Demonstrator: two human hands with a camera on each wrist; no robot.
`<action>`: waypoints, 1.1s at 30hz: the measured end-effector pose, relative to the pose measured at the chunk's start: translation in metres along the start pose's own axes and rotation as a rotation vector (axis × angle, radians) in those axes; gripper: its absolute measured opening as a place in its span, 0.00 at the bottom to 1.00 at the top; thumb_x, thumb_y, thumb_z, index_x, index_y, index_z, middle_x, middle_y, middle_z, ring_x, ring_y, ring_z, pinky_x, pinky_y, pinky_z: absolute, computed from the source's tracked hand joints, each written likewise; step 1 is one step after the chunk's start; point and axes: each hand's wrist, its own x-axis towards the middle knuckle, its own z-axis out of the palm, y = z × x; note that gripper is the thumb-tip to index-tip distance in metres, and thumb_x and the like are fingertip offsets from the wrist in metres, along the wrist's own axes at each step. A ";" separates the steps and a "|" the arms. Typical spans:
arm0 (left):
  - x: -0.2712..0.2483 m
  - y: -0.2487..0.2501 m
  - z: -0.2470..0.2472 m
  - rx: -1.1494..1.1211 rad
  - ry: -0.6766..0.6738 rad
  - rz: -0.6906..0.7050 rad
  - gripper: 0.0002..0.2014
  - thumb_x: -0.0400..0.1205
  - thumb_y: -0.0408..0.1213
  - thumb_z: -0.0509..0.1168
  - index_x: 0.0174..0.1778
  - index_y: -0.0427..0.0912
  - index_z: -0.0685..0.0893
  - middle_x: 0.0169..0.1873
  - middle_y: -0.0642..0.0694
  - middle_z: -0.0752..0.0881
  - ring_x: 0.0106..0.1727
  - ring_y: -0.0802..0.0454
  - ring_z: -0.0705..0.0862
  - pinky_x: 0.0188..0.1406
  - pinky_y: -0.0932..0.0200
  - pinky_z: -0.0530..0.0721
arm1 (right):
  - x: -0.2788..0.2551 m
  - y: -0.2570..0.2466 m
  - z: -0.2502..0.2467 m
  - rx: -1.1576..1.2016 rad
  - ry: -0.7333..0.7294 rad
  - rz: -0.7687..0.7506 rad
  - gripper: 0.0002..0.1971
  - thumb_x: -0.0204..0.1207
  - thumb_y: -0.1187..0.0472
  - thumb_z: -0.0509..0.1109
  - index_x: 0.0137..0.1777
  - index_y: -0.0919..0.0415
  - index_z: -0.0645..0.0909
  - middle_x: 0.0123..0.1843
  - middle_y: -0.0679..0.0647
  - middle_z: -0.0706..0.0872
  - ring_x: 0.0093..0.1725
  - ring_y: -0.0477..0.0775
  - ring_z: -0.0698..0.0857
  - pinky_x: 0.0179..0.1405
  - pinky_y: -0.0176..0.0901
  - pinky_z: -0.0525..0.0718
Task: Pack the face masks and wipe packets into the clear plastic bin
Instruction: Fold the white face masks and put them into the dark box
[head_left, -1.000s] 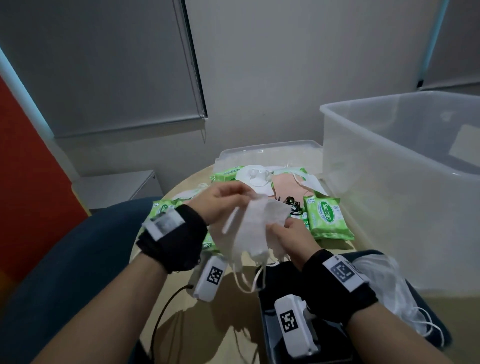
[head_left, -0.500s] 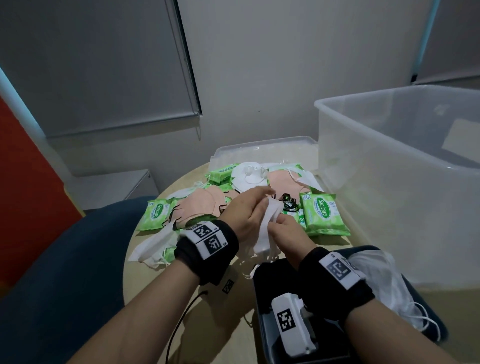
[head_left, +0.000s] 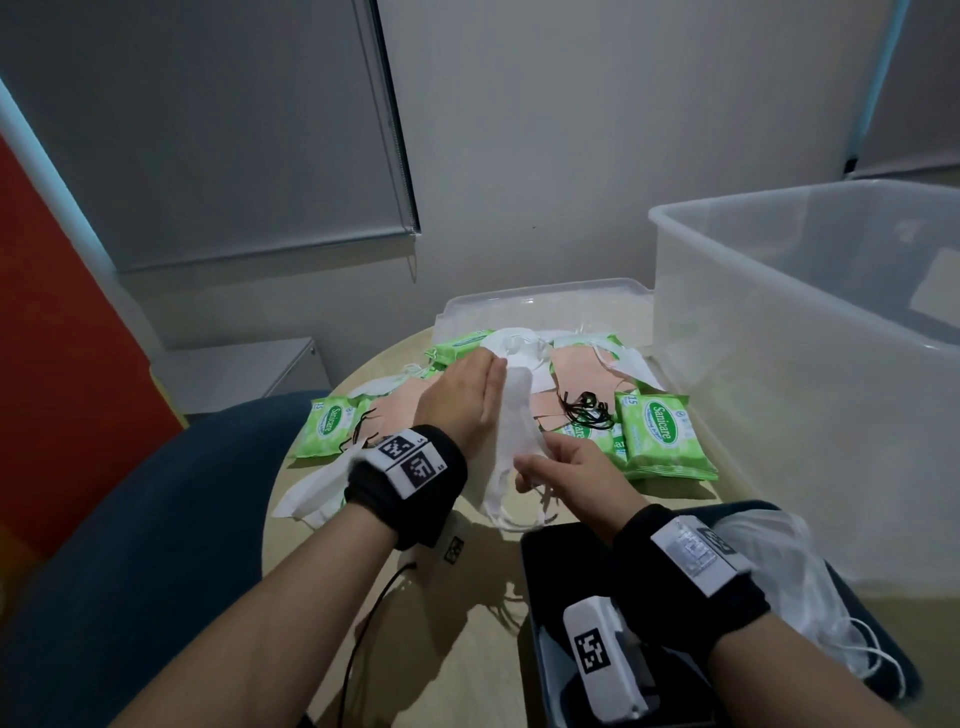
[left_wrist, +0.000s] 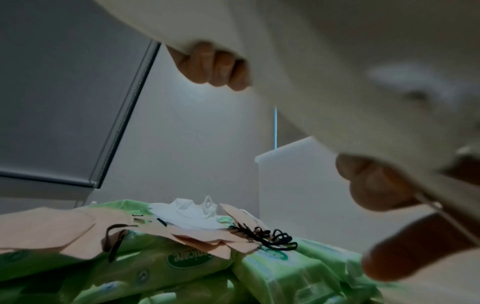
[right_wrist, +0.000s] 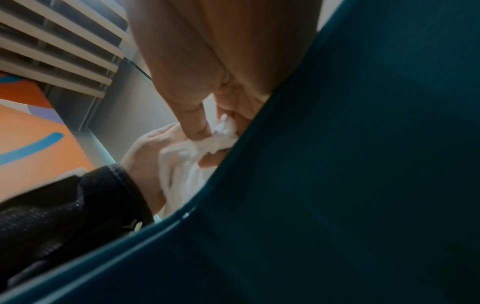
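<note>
I hold a white face mask (head_left: 511, 421) upright over the round table (head_left: 467, 597). My left hand (head_left: 483, 384) lies along its upper half, and its fingertips (left_wrist: 215, 67) hook over the top edge. At the lower end my right hand (head_left: 530, 465) pinches the mask, with the ear loops hanging below. The pinch (right_wrist: 215, 131) on white fabric shows in the right wrist view. Green wipe packets (head_left: 652, 436) and peach masks (head_left: 576, 374) lie heaped behind my hands. To the right stands the tall clear plastic bin (head_left: 779, 374).
A clear lid (head_left: 545, 304) lies behind the heap. A dark blue container (head_left: 540, 566) sits under my right wrist, with a bag of white masks (head_left: 779, 566) beside it. More white masks (head_left: 311, 488) lie at the table's left edge. A blue chair (head_left: 156, 519) is on the left.
The mask was spread wide between both hands; now it is pressed narrow and held lower. My left hand has turned and slid up along it, while the right keeps the lower end.
</note>
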 end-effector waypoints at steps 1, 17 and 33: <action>0.002 -0.005 -0.002 -0.025 0.027 0.011 0.13 0.86 0.47 0.45 0.41 0.44 0.68 0.36 0.48 0.73 0.39 0.50 0.70 0.38 0.57 0.66 | 0.001 0.000 0.000 -0.022 0.008 -0.001 0.11 0.78 0.72 0.65 0.36 0.59 0.80 0.28 0.52 0.82 0.22 0.36 0.78 0.26 0.24 0.74; -0.019 -0.024 0.005 -0.244 -0.084 0.021 0.15 0.85 0.45 0.53 0.38 0.41 0.77 0.33 0.49 0.78 0.36 0.52 0.74 0.38 0.56 0.71 | 0.001 0.005 0.005 -0.035 0.129 -0.044 0.02 0.75 0.67 0.71 0.41 0.63 0.84 0.39 0.58 0.87 0.38 0.52 0.84 0.42 0.43 0.82; -0.021 -0.127 -0.013 0.305 -0.305 -0.750 0.11 0.80 0.34 0.62 0.53 0.37 0.87 0.50 0.36 0.87 0.51 0.36 0.85 0.55 0.51 0.82 | 0.006 0.008 0.001 -0.008 0.249 0.018 0.04 0.76 0.64 0.69 0.44 0.64 0.85 0.46 0.63 0.89 0.44 0.57 0.85 0.50 0.51 0.84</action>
